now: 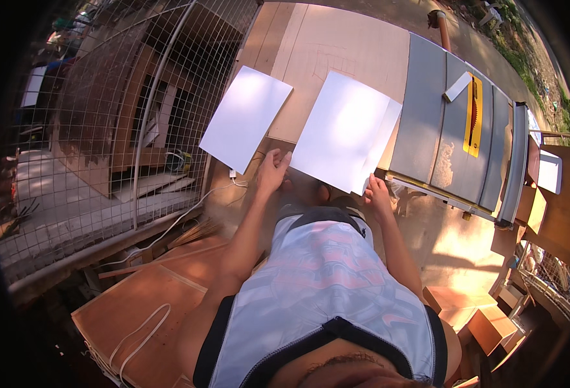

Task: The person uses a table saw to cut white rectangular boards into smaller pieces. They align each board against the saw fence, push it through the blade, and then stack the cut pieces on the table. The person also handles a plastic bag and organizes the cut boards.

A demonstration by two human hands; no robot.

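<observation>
A white rectangular board lies tilted toward me over the near edge of the wooden worktable. At its near right corner my right hand is closed, with fingers and thumb pinching the edge. My left hand grips the near left corner, its fingers partly hidden under the board. Along the board's right side runs a faint line, perhaps a second sheet beneath; I cannot tell. Another white board rests on the table to the left, apart from the first and touched by neither hand.
Right of the worktable stands a grey table saw with a yellow blade insert and a small white strip beside it. A wire mesh fence borders the left. Behind me lie brown wooden panels and a white cable.
</observation>
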